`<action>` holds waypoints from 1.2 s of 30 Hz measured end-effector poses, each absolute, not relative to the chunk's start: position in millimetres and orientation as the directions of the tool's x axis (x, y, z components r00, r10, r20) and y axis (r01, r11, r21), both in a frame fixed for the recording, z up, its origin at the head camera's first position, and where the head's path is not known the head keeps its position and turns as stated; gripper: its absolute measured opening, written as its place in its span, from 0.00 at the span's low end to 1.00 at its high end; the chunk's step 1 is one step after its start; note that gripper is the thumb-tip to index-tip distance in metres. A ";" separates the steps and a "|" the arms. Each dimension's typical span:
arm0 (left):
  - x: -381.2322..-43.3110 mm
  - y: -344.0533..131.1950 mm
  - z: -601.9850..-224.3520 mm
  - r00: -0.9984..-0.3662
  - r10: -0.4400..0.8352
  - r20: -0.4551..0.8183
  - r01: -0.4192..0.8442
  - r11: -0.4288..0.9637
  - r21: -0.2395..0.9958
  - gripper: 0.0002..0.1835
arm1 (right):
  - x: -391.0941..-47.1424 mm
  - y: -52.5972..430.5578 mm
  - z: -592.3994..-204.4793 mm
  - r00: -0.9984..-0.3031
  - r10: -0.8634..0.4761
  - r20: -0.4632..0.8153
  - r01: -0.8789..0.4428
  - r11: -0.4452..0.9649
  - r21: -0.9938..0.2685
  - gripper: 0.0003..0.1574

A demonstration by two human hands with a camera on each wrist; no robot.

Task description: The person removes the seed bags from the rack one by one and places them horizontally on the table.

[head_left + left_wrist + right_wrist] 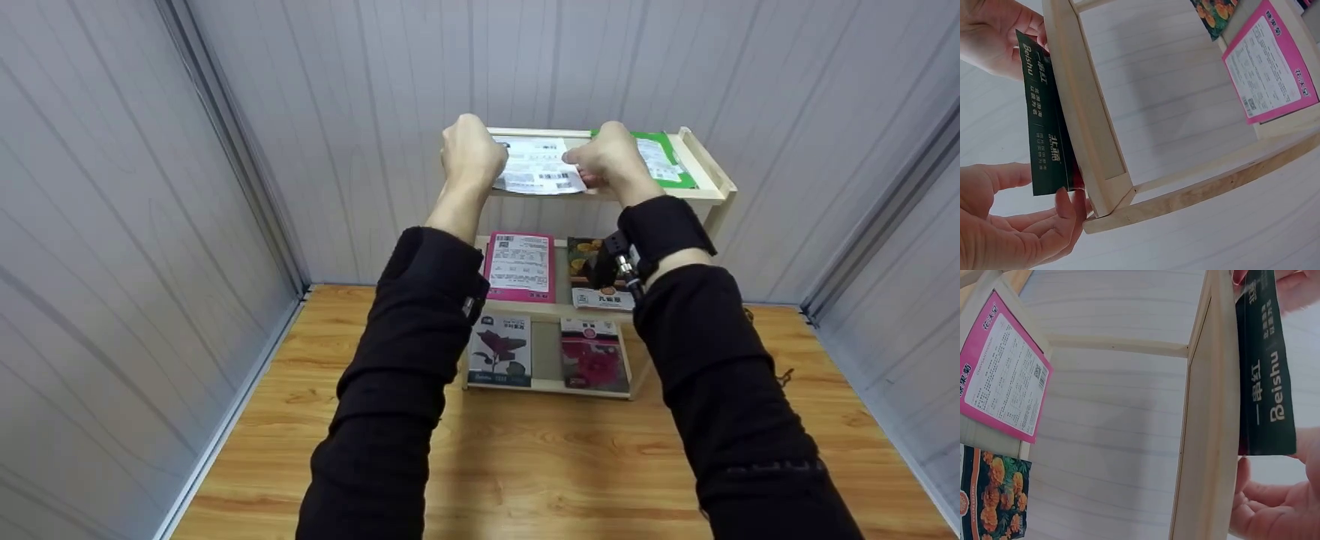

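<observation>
A seed packet lies across the left part of the rack's top shelf, its white printed back facing up in the head view. Its dark green front, lettered "Beishu", shows in both wrist views, close against the shelf's front edge. At the packet's left side, my left hand pinches the edge with bent fingers. My right hand grips the opposite edge between thumb and fingers. Some fingertips are hidden behind the packet. Just right of my right hand, a green-bordered packet lies on the same shelf.
On the middle shelf are a pink packet and a marigold packet, partly covered by my right wrist camera. The bottom shelf bears a grey-white flower packet and a red flower packet. Panelled walls enclose the wooden floor.
</observation>
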State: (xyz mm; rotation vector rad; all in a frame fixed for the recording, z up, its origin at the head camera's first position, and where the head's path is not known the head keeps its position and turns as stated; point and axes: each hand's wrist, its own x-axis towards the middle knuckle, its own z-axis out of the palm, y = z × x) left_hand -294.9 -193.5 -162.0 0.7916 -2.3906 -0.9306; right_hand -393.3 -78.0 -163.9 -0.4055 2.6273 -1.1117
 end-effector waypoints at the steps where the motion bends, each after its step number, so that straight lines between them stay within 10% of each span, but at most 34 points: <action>1: -295.0 -193.4 -162.1 -0.732 -0.652 0.200 -0.344 0.607 0.717 0.07 | -393.8 -77.5 -164.2 -0.928 -0.353 -0.122 -0.159 0.669 -0.726 0.33; 19: -295.9 -206.3 -165.2 -0.712 -0.698 0.078 -0.304 0.406 0.862 0.27 | -395.9 -73.9 -168.3 -0.922 -0.374 -0.102 -0.136 0.557 -0.819 0.20; 36: -289.6 -204.9 -181.8 -0.824 -0.562 0.075 -0.115 0.295 0.948 0.10 | -396.4 -47.9 -175.8 -0.878 -0.474 -0.069 -0.115 0.348 -0.930 0.13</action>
